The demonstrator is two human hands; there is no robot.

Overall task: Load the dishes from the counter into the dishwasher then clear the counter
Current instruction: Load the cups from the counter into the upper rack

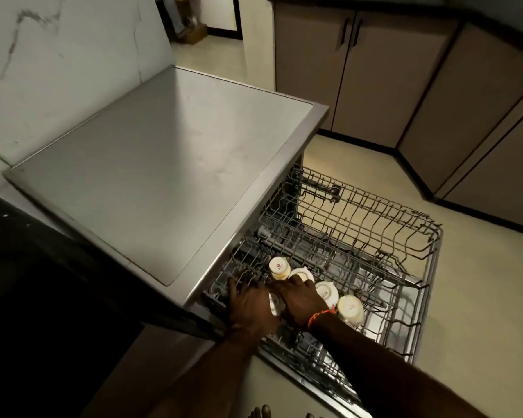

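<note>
The steel-topped dishwasher (163,164) stands open with its upper wire rack (405,236) pulled out. Several cups sit upside down along the rack's near left side: a yellow-white one with a red logo (279,268), a white one (326,292) and a cream one (351,309). My left hand (248,303) lies with fingers spread on the rack's left corner, beside a white cup (274,304) mostly hidden between my hands. My right hand (302,300) curls over that cup, its fingertips reaching another white cup (305,271).
The lower rack (329,354) shows beneath, over the dropped door (284,375). A dark counter (43,297) runs at the left. Beige cabinets (375,70) line the far and right walls, with pale floor (480,297) between. My bare toes (261,411) show at the bottom.
</note>
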